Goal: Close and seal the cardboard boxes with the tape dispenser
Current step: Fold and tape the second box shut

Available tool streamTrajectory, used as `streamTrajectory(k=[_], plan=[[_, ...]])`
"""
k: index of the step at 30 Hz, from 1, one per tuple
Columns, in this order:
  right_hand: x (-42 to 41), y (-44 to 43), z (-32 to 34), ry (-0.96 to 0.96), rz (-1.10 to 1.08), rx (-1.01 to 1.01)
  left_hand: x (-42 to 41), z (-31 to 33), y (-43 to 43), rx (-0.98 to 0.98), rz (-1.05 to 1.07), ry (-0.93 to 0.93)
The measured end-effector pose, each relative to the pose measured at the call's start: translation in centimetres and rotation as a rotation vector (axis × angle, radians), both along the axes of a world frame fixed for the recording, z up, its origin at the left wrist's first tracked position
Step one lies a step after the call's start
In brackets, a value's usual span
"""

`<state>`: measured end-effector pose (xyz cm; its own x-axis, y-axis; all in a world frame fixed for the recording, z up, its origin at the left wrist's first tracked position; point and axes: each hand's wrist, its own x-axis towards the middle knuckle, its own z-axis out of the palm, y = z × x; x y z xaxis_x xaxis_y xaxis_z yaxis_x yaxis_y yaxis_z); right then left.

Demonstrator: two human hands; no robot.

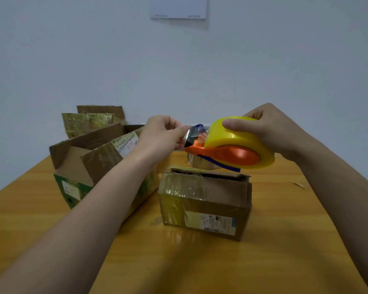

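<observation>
In the head view, the right hand is gripping the yellow roll of the tape dispenser and holding it just above the small box. The left hand is pinching the tape end. The small box is sitting on the table with its flaps down. The big box beside it is standing open, but what is inside is hidden.

Left: open-flapped box blocks; centre: small box; tabletop passable right, front.
</observation>
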<state>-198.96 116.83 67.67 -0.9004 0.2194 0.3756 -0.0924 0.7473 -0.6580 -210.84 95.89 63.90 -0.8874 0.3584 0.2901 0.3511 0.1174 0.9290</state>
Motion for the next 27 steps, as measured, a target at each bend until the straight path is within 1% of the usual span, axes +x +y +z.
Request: streamTrajectory(k=[4,7,9,11,13,16,20,25,27], plan=[[-0.5,-0.9,0.2,-0.076,-0.005,0.037,0.4,1.5,-0.7,-0.002,-0.013,0.061],[-0.8,-1.0,0.1,-0.108,0.005,0.003,-0.1,1.5,-1.2,-0.048,-0.016,0.034],[-1.0,-0.8,0.1,-0.123,0.028,-0.076,-0.8,1.2,-1.7,0.009,-0.037,-0.062],[-1.1,-0.5,0.3,-0.154,0.074,-0.214,-1.3,1.0,-2.2,0.101,-0.073,-0.166],[-1.1,-0.2,0.5,-0.19,0.143,-0.361,-1.5,1.0,-2.5,0.147,-0.082,-0.216],[-1.2,0.4,0.6,-0.216,0.208,-0.45,-1.7,1.0,-2.8,0.183,-0.069,-0.25],[-1.0,0.9,1.3,-0.202,0.249,-0.451,-2.1,0.2,-2.8,0.189,-0.045,-0.241],[-0.6,0.3,2.8,-0.185,0.28,-0.312,-1.5,-0.4,-2.3,0.253,-0.024,-0.237],[-0.2,0.0,3.7,-0.162,0.303,-0.324,-1.6,0.3,-2.5,0.266,-0.041,-0.234]])
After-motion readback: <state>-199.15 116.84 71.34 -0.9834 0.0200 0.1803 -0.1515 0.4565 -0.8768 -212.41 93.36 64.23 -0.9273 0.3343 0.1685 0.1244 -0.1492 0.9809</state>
